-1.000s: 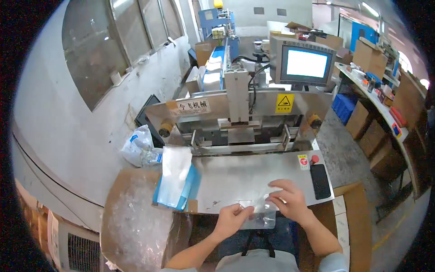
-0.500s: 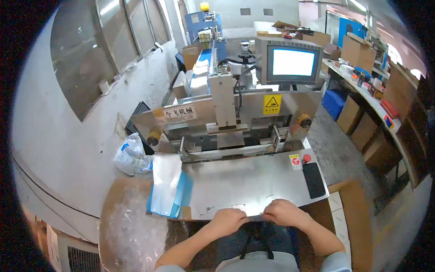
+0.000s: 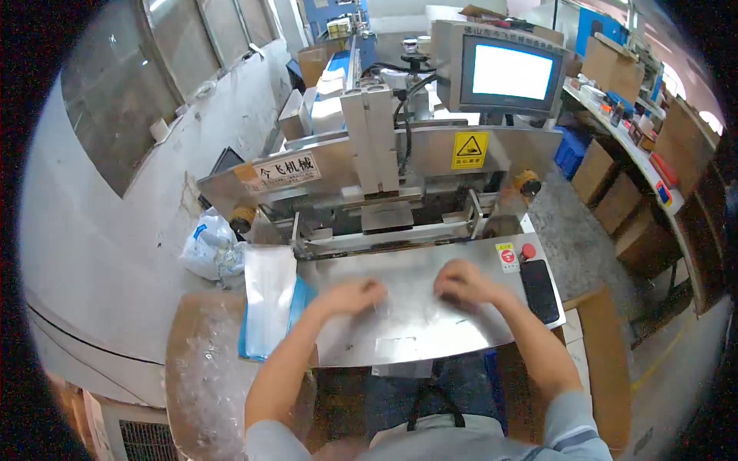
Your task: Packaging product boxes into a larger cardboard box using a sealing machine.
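Hovering over one worktop (image 3: 461, 338): one left hand (image 3: 358, 296), one right hand (image 3: 463, 283).

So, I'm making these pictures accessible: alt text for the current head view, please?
A person's left hand and right hand, blurred and apart, reach over a machine's metal worktop; whether they hold anything is unclear. A blue container bearing a pale sheet stands left, a black phone lies right, and a lit screen rises behind.

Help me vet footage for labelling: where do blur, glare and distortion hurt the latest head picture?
Head view: left hand and right hand smeared, apparently by motion; head view: monitor screen blown out to near-white, steel tabletop glaring toward its front edge; head view: that front edge bows, picture corners lost to black.
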{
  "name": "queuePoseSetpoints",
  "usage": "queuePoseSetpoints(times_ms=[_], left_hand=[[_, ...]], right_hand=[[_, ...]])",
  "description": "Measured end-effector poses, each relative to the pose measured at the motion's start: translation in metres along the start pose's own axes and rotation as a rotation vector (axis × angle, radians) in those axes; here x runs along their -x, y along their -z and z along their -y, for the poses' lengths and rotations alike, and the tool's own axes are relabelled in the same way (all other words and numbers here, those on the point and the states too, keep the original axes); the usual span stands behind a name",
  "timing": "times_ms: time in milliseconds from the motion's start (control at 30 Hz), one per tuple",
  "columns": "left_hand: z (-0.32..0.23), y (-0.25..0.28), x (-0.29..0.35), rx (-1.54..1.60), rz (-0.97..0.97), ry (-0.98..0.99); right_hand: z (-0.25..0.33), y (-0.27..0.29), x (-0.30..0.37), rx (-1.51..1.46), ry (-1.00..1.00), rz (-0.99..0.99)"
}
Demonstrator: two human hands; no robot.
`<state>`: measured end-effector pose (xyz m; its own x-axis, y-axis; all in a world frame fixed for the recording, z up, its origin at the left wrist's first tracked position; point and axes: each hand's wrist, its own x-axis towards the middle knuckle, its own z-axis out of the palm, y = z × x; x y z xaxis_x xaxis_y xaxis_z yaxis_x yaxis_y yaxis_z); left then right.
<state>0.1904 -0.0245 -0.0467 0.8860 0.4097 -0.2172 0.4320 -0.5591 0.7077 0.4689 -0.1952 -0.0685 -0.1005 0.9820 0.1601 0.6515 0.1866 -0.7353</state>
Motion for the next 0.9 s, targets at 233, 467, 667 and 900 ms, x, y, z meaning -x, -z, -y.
queuePoseSetpoints(times_ms=[233, 467, 667, 900], left_hand=[[0.033, 0.084, -0.098, 0.301, -0.096, 0.175], [0.089, 0.081, -0.149, 0.181, -0.324, -0.119], [-0.018, 0.0, -0.094, -0.373, -0.737, 0.073], [-0.037, -0.137, 0.046, -0.503, -0.66, 0.001]], right_hand=[[-0.042, 0.019, -0.107, 0.138, -0.112, -0.141], [-0.024, 0.01, -0.152, 0.433, 0.004, -0.19], [-0.009, -0.024, -0.119, 0.777, -0.078, -0.127], [0.014, -0.023, -0.121, 0.621, 0.034, -0.164]])
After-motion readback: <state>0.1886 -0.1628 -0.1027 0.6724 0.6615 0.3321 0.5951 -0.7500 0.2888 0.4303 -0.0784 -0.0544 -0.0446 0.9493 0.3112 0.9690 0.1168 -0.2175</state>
